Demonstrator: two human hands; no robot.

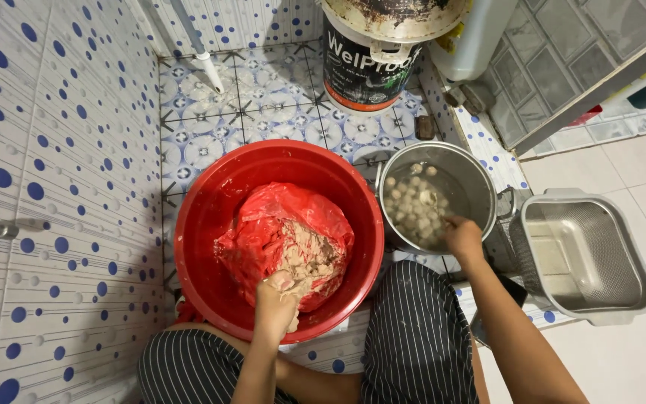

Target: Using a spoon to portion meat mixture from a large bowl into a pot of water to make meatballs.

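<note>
Striped trousers (pixel 413 337) nearest, left hand (pixel 277 299) fisted, squeezing beige paste (pixel 309 258) on red plastic in the red basin (pixel 211 209), right hand (pixel 463 238) loosely curled at the steel pot (pixel 472 176) rim over pale balls (pixel 413 206), mesh strainer tray (pixel 585 254) beyond its right, dotted tile floor (pixel 263 105) and wall.

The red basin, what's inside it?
Inside the red basin lies a red plastic bag, open on a beige paste. The left hand presses into the paste. The bag covers the basin's bottom, so anything beneath stays hidden.
</note>
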